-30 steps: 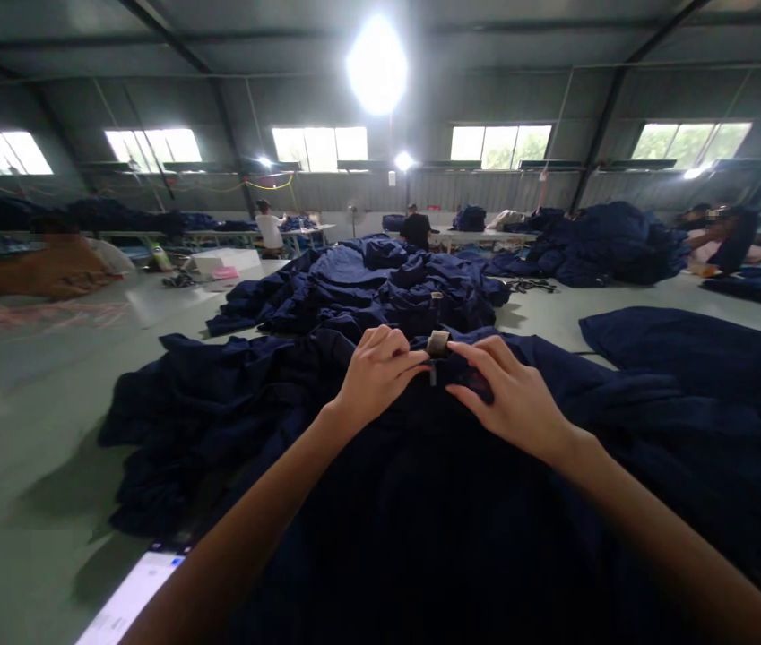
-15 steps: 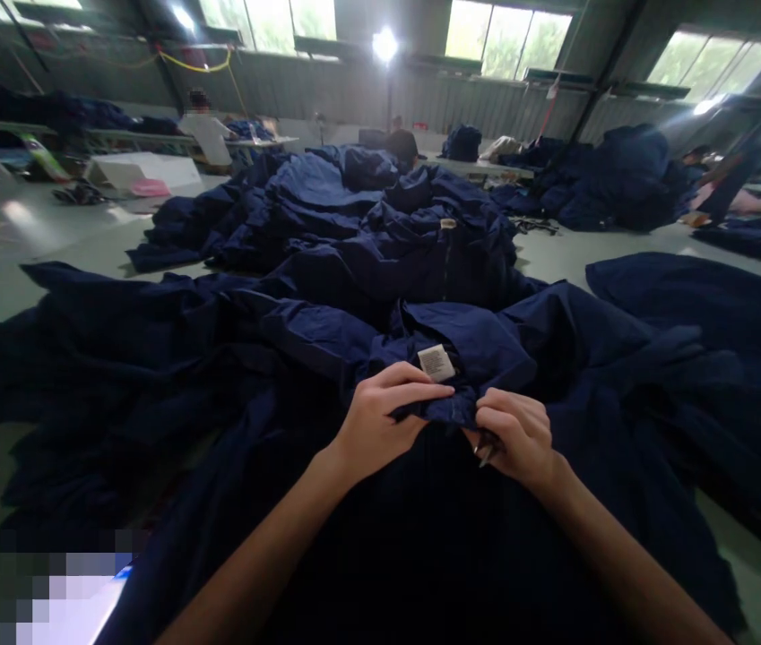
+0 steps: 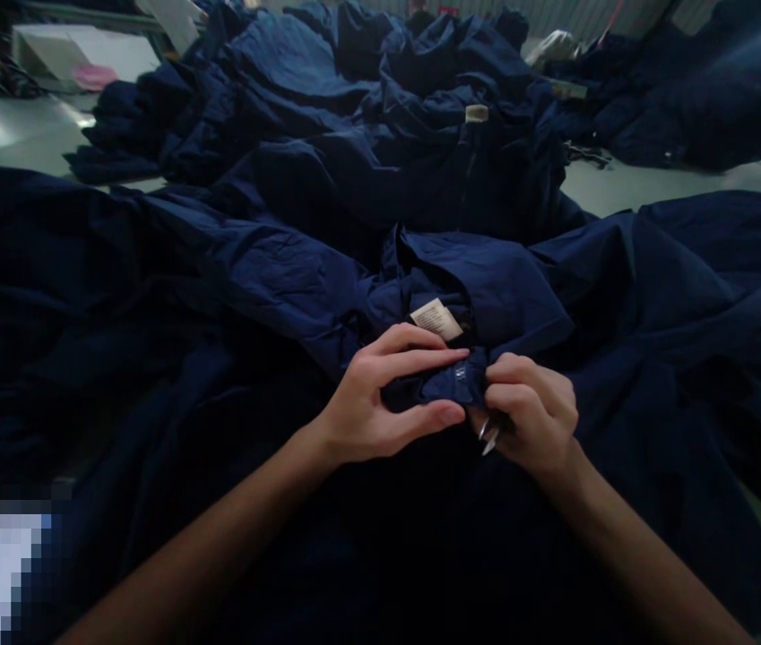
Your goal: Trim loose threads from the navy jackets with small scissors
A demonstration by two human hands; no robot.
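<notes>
A dark navy garment (image 3: 326,269) is spread out in front of me. My left hand (image 3: 380,394) grips a bunched edge of it, thumb below and fingers above. On that bunched part, small pale marks show between my hands. My right hand (image 3: 531,408) pinches the same edge just to the right, fingers curled. From its palm stick out the metal tips of a small tool (image 3: 488,437), which look like thread snips; the rest is hidden by the fingers. A white printed label (image 3: 436,319) lies on the cloth just above my left fingers.
Beyond lies a large heap of navy cloth (image 3: 286,67), with a pale tab (image 3: 477,114) on a garment nearer me. More dark cloth (image 3: 709,98) is piled at the right. A white box (image 3: 84,58) and pink item (image 3: 94,76) are at the upper left.
My view has tilted down and moved closer, so the windows and people at the back have mostly left it. My left thumb now shows in front of the cloth edge; both hands keep hold.
</notes>
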